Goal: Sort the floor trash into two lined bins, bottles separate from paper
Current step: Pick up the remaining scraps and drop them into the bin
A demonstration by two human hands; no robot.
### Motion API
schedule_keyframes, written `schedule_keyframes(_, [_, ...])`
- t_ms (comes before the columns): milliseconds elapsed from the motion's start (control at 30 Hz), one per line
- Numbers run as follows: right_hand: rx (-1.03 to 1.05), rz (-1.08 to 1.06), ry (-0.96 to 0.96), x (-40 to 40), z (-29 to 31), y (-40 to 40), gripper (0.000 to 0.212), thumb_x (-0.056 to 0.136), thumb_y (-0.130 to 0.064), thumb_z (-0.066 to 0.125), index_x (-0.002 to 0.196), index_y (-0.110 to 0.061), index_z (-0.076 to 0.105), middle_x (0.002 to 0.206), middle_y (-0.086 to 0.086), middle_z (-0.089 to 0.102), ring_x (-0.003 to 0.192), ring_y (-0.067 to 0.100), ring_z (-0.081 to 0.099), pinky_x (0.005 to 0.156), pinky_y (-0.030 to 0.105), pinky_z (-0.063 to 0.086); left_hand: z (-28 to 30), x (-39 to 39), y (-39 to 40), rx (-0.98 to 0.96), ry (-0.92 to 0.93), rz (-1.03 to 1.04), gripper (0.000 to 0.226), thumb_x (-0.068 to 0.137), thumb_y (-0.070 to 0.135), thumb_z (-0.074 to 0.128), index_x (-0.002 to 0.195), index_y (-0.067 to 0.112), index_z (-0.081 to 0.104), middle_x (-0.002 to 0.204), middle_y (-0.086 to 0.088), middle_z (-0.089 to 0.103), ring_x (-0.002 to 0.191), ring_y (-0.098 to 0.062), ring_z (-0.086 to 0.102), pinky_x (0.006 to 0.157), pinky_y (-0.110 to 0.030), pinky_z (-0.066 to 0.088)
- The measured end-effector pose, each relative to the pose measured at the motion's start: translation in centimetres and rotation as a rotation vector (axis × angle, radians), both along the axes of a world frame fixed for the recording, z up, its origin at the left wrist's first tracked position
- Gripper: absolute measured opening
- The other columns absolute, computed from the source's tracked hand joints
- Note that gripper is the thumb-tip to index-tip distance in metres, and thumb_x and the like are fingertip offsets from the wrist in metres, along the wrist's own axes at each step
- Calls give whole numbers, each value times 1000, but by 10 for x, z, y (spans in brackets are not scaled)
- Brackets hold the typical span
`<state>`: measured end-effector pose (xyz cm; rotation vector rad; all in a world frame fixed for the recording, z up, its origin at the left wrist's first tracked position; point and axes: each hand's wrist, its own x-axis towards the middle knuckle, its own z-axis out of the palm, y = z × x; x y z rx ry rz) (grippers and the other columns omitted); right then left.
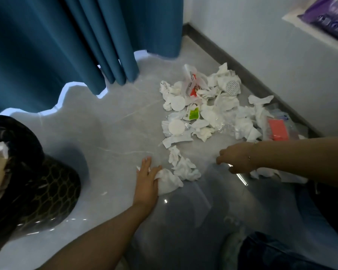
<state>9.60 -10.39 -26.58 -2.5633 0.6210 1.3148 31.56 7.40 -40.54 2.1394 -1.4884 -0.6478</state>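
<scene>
A blue curtain [66, 45] hangs down to the grey floor [109, 137] far beyond the left hand, and a dark bin [47, 191] with a black liner and a honeycomb pattern stands well off to that hand's outer side, something pale and brown showing in its mouth. Along the wall beyond the right hand runs a dark skirting board [242, 65], and high above it a shelf carries a purple packet [328, 14]. The left hand [146, 180] lies flat on the floor with straight fingers, its thumb side pressing a crumpled white tissue [169, 181] that touches it; the tissue's long axis runs from the hand outward toward the right hand. Just beyond that tissue lie two more crumpled tissues [183, 164], touching one another. The right hand [236, 158] hovers low with fingers curled downward, gripping nothing I can make out. Beyond both hands spreads the main heap of paper [207, 108]: white wads, round white pads, a green scrap and a red-and-white wrapper. A clear plastic bag with an orange card [277, 129] lies just past the right wrist, partly hidden by the forearm.
</scene>
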Motion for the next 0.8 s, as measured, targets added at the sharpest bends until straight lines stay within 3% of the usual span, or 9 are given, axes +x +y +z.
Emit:
schedule_keyframes(67, [-5,4,-5,0,-5,-2,48,96,-27,44,141,-20,33,138,8,41,121,25,47,94,34,40,-2,4,-4,-110,92,118,35,87,-2,43,115,8,62,144,-10,40,134,-19,29,114,-15,9])
schedule_keyframes(133, [8,-14,-24,1,-11,-2,47,96,-29,44,141,-20,34,138,7,41,122,25,46,98,34,40,6,8,-11,-173,123,195,36,83,7,36,106,5,64,121,-13,57,115,-23,48,104,-17,28])
schedule_keyframes(233, [40,-96,-81,6,-20,1,45,96,-31,44,139,-23,37,139,5,42,125,24,45,102,35,39,21,12,-21,-235,190,208,41,77,2,33,105,3,62,104,-8,51,97,-19,52,89,-1,31])
schedule_keyframes(300, [42,-196,-165,9,-29,3,44,95,-30,46,138,-23,40,138,4,44,125,23,45,103,35,38,24,14,-22,-230,216,159,35,84,11,37,107,7,62,104,-5,45,95,-16,49,88,-2,31])
schedule_keyframes(367, [20,-341,-292,7,-41,7,42,94,-29,45,136,-22,42,137,4,46,124,23,45,102,34,38,23,10,-17,-196,219,-6,37,91,36,39,114,15,60,104,-2,41,96,-15,47,89,-13,34])
schedule_keyframes(467, [-45,-555,-539,-6,-57,20,37,94,-27,44,131,-22,48,134,2,48,120,21,46,101,37,40,15,-1,-10,-152,58,-287,49,90,58,39,125,28,53,109,-1,42,103,-15,42,93,-30,35])
schedule_keyframes(667, [-101,-630,-718,-50,-61,66,31,92,-20,48,123,-18,56,128,-1,50,116,17,46,96,29,41,-12,-24,-6,-130,-282,-496,56,87,57,47,135,29,46,149,-7,34,137,-22,25,112,-36,9])
schedule_keyframes(733, [-124,-648,-766,-62,-63,78,30,92,-20,50,121,-18,57,127,-2,51,114,18,47,93,26,37,-15,-26,-9,-178,-249,-512,41,88,51,49,120,26,54,142,-5,42,132,-21,34,110,-35,16])
schedule_keyframes(800, [-161,-679,-812,-71,-69,87,27,92,-21,52,117,-16,61,123,1,55,111,20,50,89,25,36,-14,-28,-10,-260,-205,-536,24,84,42,53,100,23,52,123,-3,48,112,-22,44,98,-32,27])
